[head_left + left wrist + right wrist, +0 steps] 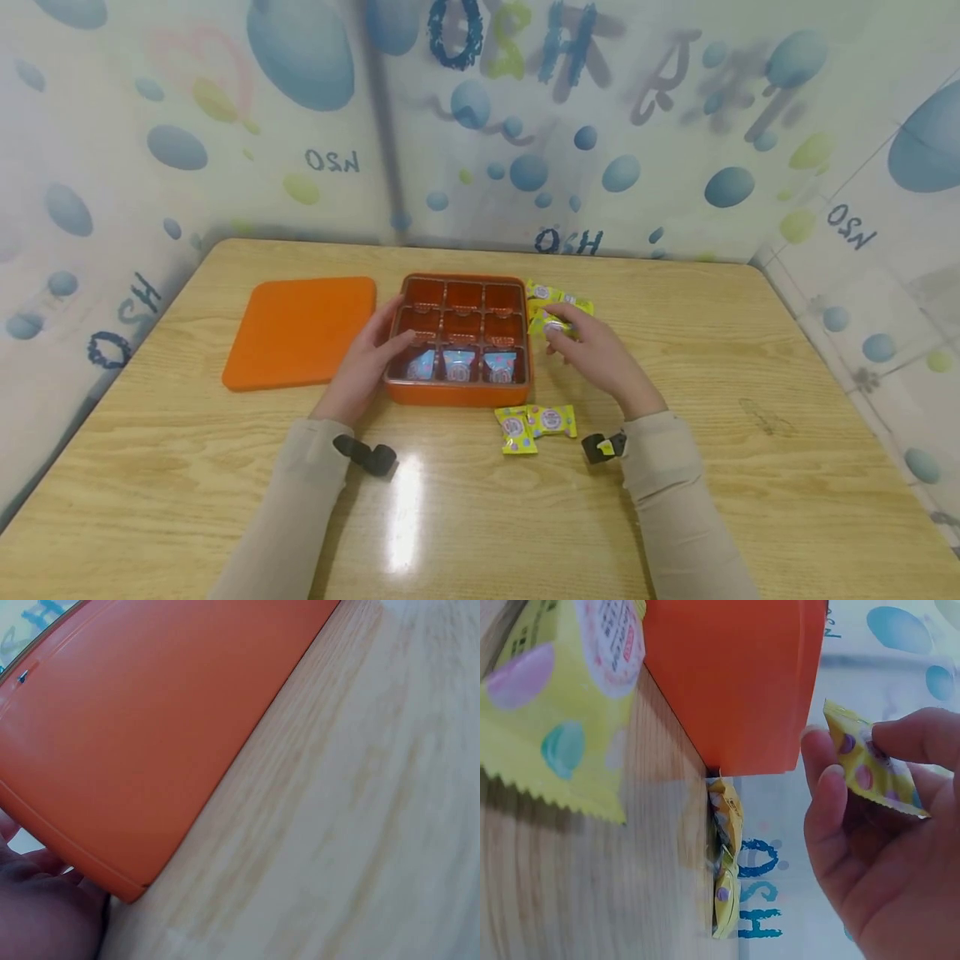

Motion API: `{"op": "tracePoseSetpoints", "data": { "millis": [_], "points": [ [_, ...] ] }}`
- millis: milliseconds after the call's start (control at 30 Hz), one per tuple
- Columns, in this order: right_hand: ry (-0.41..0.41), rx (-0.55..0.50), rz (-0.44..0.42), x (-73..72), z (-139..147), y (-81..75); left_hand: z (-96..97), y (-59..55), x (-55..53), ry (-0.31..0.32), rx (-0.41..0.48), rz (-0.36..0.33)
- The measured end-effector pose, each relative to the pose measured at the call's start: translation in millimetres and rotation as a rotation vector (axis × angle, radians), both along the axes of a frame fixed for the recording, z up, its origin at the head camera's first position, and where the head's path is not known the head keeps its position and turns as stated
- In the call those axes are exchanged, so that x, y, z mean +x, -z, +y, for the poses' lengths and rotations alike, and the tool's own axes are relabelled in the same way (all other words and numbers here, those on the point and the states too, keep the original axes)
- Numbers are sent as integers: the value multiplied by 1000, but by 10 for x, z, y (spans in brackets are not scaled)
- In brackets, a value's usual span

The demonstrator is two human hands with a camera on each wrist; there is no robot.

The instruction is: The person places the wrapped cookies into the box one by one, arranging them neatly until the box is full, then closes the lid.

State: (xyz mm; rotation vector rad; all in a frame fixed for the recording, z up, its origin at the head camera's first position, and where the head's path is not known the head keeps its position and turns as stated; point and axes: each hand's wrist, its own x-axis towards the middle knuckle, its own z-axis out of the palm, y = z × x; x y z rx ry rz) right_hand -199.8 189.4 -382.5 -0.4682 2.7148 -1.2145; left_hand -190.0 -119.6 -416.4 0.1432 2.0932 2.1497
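My left hand (363, 362) grips the left side of an orange box (457, 394), its thumb over the rim and fingers along the outer wall. A clear tray inside divides the box into several compartments; the front row holds three blue candy packets (458, 365), one in each. Just right of the box, my right hand (596, 350) pinches a yellow candy packet (874, 765) between thumb and fingers, raised off the table in the right wrist view. Behind it lie more yellow packets (577, 305), partly covered by that hand.
Two yellow packets (552, 420) lie in front of the box's right corner. A flat orange lid (303, 333) rests on the wooden table (750, 400) left of the box. A patterned wall covering (480, 167) stands behind the table's far edge.
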Motion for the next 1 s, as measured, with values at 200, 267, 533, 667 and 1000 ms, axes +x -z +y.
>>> {"op": "tracePoseSetpoints", "data": {
  "millis": [200,267,533,667,1000],
  "points": [
    [-44,34,56,9,-57,8,-3,-10,-1,-4,-24,3],
    [-50,48,86,9,-77,16,-6,-9,-2,-5,-26,4],
    [-23,78,127,4,-153,57,-9,-7,-2,-7,-16,-4],
    [-13,105,138,8,-192,67,-7,-4,-2,-12,-15,-13],
    [-6,117,131,43,-277,54,-10,5,2,-4,-9,-1]
  ]
}}
